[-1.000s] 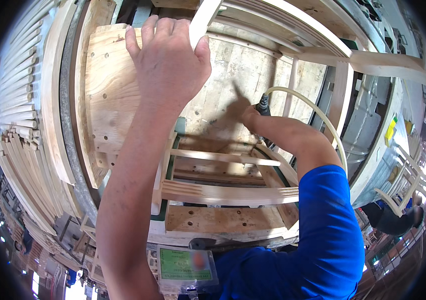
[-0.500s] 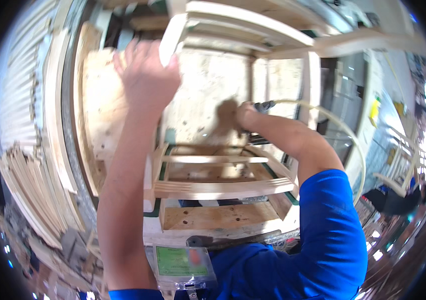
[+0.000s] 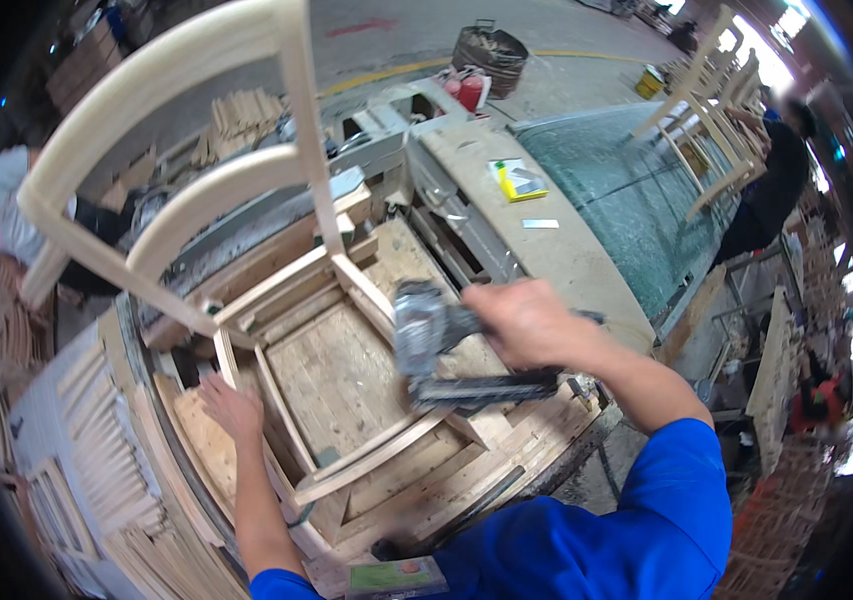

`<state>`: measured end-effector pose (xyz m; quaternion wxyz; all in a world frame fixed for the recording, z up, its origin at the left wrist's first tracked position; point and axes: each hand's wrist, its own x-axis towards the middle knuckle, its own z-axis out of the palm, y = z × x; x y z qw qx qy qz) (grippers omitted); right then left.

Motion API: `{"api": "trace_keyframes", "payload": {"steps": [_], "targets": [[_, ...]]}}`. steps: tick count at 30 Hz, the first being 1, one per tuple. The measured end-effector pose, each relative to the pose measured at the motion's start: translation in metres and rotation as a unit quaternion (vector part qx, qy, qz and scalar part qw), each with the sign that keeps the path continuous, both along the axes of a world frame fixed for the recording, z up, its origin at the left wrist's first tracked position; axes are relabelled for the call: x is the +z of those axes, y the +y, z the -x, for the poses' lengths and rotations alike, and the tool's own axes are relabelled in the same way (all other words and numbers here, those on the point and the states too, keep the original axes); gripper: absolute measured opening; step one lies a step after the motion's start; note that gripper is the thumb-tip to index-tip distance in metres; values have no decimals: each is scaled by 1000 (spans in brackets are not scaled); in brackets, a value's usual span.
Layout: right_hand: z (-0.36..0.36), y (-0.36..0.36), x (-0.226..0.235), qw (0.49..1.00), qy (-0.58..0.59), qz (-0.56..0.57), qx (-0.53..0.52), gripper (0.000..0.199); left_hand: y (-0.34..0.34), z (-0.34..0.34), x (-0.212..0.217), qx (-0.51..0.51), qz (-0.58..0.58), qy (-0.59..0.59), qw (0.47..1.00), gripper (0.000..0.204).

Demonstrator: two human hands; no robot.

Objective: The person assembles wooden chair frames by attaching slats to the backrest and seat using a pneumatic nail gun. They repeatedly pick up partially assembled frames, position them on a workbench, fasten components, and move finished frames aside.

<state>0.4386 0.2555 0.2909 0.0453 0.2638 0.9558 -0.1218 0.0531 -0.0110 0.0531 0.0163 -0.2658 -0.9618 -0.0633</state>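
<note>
A pale wooden chair frame (image 3: 349, 283) stands on the workbench, its curved backrest (image 3: 208, 178) rising at the far left. My right hand (image 3: 526, 322) is closed round the handle of a nail gun (image 3: 424, 335), held over the right side of the seat frame and blurred by motion. The gun's long dark magazine (image 3: 486, 388) points back toward my forearm. Beside the left seat rail (image 3: 284, 408) is my left hand (image 3: 233, 405), fingers stretched out and apart; whether it presses on the rail I cannot tell.
Wooden strips (image 3: 111, 440) lie stacked at left. A beige board (image 3: 546, 240) carries a yellow packet (image 3: 518, 180). Beyond it, another person (image 3: 771, 190) stands by more chair frames (image 3: 701, 130) on a green-topped table (image 3: 596, 180). A bin (image 3: 489, 58) stands farther back.
My right hand has brought the nail gun up from inside the frame. My left hand has left the wooden piece it was on and moved lower. The chair frame now appears turned, with its backrest in view.
</note>
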Motion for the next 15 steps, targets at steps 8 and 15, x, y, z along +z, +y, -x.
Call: {"api": "trace_keyframes", "payload": {"steps": [8, 15], "targets": [[-225, 106, -64, 927, 19, -193, -321, 40, -24, -69, 33, -17, 36, -28, 999, 88], [-292, 64, -154, 917, 9, -242, -316, 38, -14, -70, 39, -1, 71, -3, 997, 85]]}}
